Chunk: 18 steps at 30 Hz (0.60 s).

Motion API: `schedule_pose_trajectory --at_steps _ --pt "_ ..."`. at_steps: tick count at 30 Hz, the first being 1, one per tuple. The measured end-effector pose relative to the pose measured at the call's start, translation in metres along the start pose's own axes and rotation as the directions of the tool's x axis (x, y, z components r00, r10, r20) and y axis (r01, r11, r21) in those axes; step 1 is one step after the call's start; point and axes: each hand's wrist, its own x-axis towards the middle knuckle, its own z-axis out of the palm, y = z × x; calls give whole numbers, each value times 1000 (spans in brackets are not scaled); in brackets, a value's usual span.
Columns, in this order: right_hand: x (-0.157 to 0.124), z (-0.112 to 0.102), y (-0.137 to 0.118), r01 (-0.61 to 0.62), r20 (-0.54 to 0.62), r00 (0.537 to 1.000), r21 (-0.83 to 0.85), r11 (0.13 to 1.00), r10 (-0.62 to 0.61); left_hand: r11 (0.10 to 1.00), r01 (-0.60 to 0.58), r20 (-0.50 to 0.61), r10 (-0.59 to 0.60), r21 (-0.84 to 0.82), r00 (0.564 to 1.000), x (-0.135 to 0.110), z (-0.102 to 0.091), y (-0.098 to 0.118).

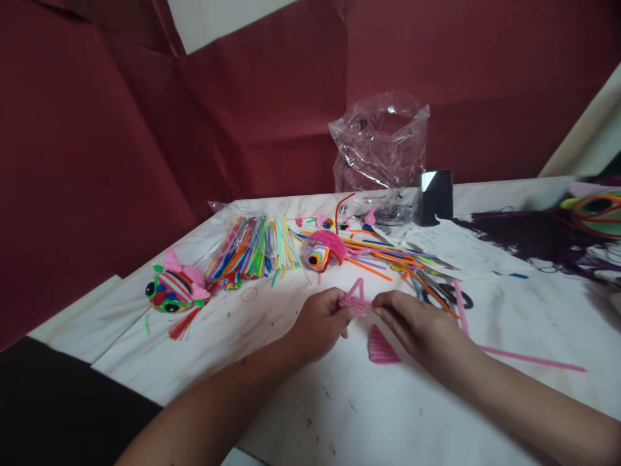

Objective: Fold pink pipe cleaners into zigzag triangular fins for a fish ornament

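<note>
Between my two hands is a pink pipe cleaner (358,296) folded into a small triangular shape. My left hand (323,318) is closed, pinching the shape's left and lower side. From the right, my right hand (406,318) pinches the same pipe cleaner between thumb and fingers. Just below them on the table lies a flat pink piece of pipe cleaners packed in rows (382,345). Long straight pink pipe cleaners (533,358) lie to the right, partly behind my right forearm.
A colourful fish-like figure (175,288) sits at the left, beside bundled pipe cleaners (247,252). A pink half-made figure (326,249) lies ahead. Scissors (460,296) rest behind my right hand. A phone (436,196) and a clear plastic bag (381,145) stand at the back.
</note>
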Motion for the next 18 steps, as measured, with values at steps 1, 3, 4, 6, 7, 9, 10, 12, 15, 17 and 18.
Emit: schedule_pose_trajectory --at_steps 1,3,4,6,7,9,10,12,15,17,18 --pt "0 -1 -1 31 -21 999 9 999 -31 1000 12 -6 -12 -8 1000 1 0 0" --pt "0 -1 -3 74 -57 996 24 997 -72 998 41 -7 -42 -39 999 2 1 -1" --pt "0 -1 -3 85 -67 994 33 996 -83 997 50 -2 -50 -61 999 2 1 -2" --pt "0 1 -3 103 -75 992 57 993 -99 994 49 16 -48 -93 999 2 2 -2" --pt "0 2 -3 108 -76 992 68 992 -102 995 41 26 -39 -93 999 1 2 -1" --pt "0 4 -2 105 -77 992 88 991 -98 998 19 48 -16 -62 999 -1 3 0" --pt "0 5 -1 98 -77 993 96 991 -91 999 12 57 -10 -42 998 -2 3 1" --pt "-1 6 -1 86 -76 994 108 990 -78 1000 3 69 -2 -14 998 -3 4 3" --pt "-2 6 -1 84 -82 994 120 989 -75 1000 0 71 0 -4 997 -4 4 3" --pt "-4 7 -1 76 -84 994 122 990 -66 1000 -4 69 5 -2 998 -5 5 2" --pt "-4 7 -1 67 -83 995 124 990 -57 1000 -12 69 12 -5 998 -5 5 2"
